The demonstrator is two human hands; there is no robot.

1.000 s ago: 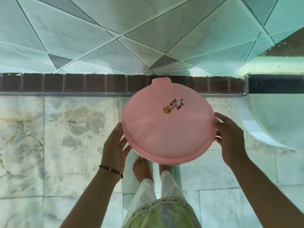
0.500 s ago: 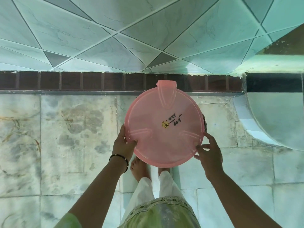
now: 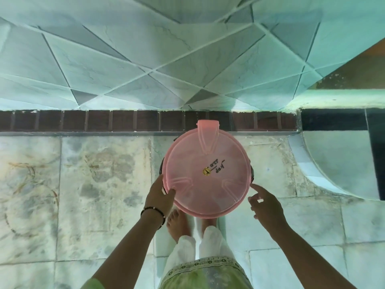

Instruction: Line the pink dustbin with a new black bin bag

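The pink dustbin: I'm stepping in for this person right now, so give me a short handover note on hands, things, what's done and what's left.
Left hand: on the pink lid's left edge, thumb on top.
Right hand: open, off the lid at its right.
The lid sits on the pink dustbin, on the floor by the wall.
Black bin bag: slivers show under the lid's rim, so lining looks done.
Left: let go, and check the lid is seated.
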